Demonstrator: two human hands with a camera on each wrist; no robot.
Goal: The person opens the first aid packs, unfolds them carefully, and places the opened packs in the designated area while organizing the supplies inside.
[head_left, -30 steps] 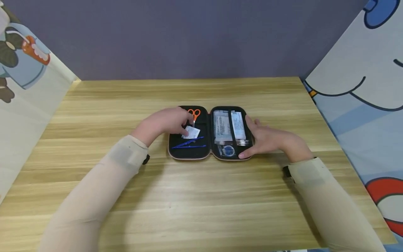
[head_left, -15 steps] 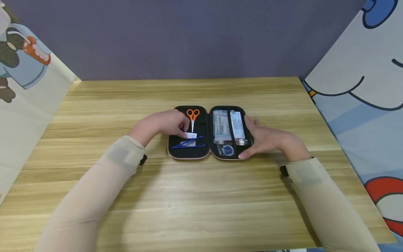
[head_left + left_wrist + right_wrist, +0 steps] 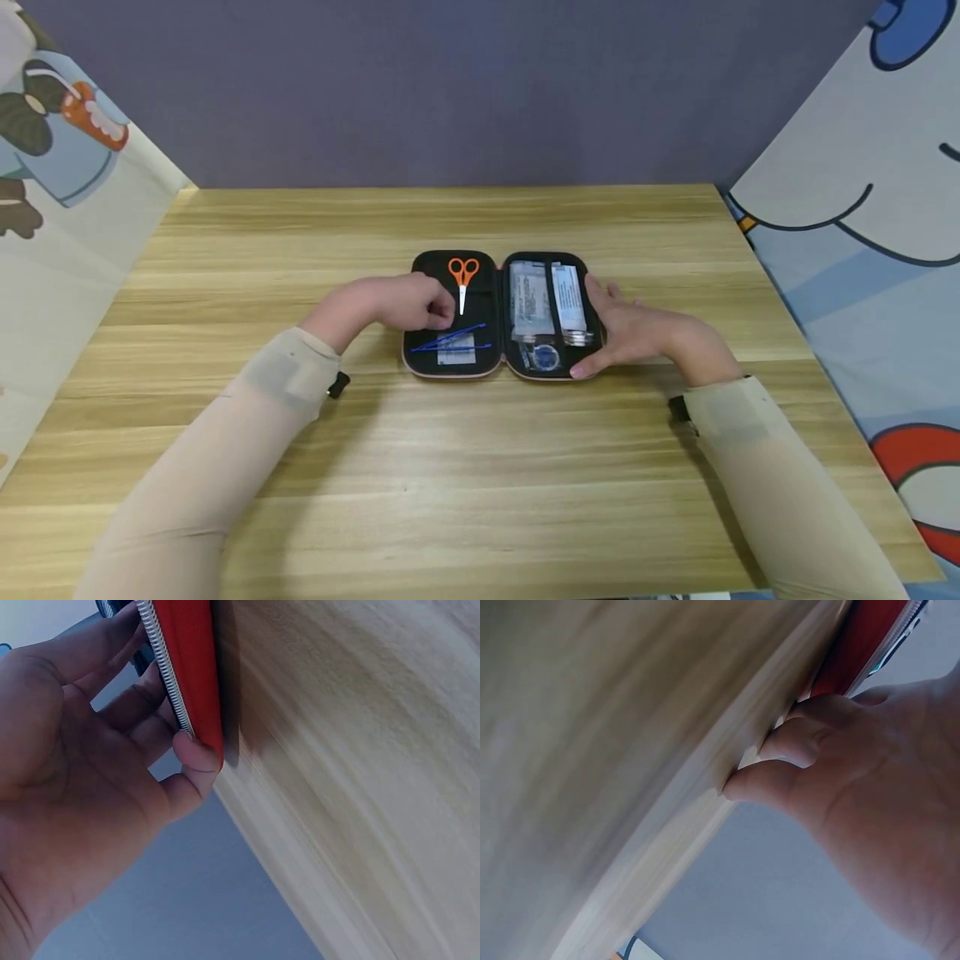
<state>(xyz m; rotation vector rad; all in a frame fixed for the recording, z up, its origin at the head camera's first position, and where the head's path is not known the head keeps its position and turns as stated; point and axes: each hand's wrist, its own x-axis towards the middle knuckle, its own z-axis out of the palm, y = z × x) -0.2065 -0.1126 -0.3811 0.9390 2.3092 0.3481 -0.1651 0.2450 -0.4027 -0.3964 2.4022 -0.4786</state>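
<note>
A first-aid case (image 3: 429, 363) lies unfolded on the table, black inside, with red sides and a zip. My left hand (image 3: 408, 302) hangs over its left half, fingers curled and tips hidden; the little finger (image 3: 196, 754) touches the zipped edge. Just below that hand, a small white packet (image 3: 456, 358) lies under blue tweezers (image 3: 474, 347). Orange-handled scissors (image 3: 462, 271) are above them. My right hand (image 3: 637, 329) rests spread along the case's right edge, thumb on the near corner. The right half holds a clear-wrapped packet (image 3: 531, 300) and a narrower white packet (image 3: 570, 298) behind a black strap.
A round bluish wrapped item (image 3: 545, 358) sits at the near end of the right half. The wooden table (image 3: 480, 475) extends all around the case. A plain dark wall (image 3: 450, 92) rises behind it, with cartoon-printed panels at both sides.
The white packet has slid from my left fingers towards me, under the tweezers, and is out of the fingers. The left hand has moved slightly off it, uncovering the scissors. My right hand stays put.
</note>
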